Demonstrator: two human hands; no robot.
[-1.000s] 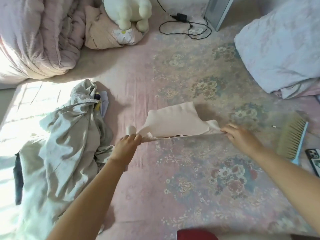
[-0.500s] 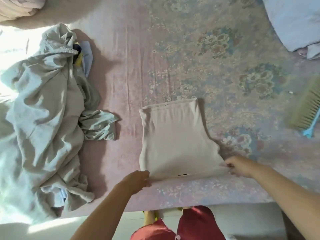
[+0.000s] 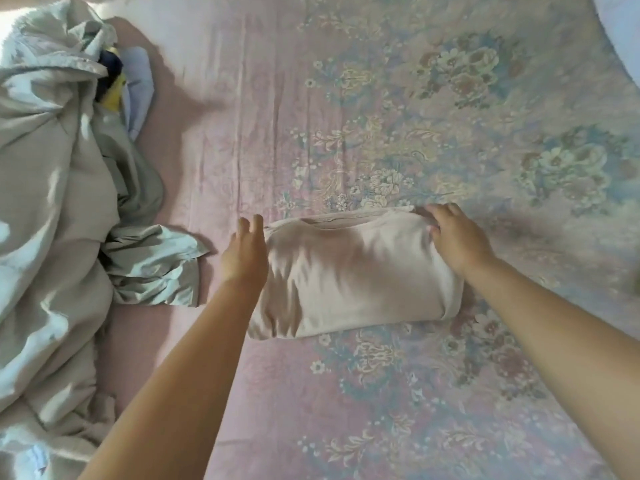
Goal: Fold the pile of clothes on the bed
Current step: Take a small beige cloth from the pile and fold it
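Observation:
A pale pink garment (image 3: 349, 275) lies folded into a wide rectangle on the bed, in the middle of the view. My left hand (image 3: 244, 252) lies along its left edge with straight fingers. My right hand (image 3: 455, 237) rests on its far right corner, fingers spread and slightly bent over the fabric. A rumpled pile of grey-beige clothes (image 3: 55, 209) fills the left side, with a dark blue and yellow item (image 3: 111, 81) and a light blue one (image 3: 140, 84) showing at its top edge.
The bed is covered by a pink sheet with a floral print (image 3: 433, 133). A pale blue pillow corner (image 3: 623, 26) shows at the top right. A grey sleeve end (image 3: 156, 271) from the pile reaches toward the folded garment.
The garment's near edge has been folded away from me over its far half, so it is now shorter. Both hands moved forward with it and let go of the pinched corners.

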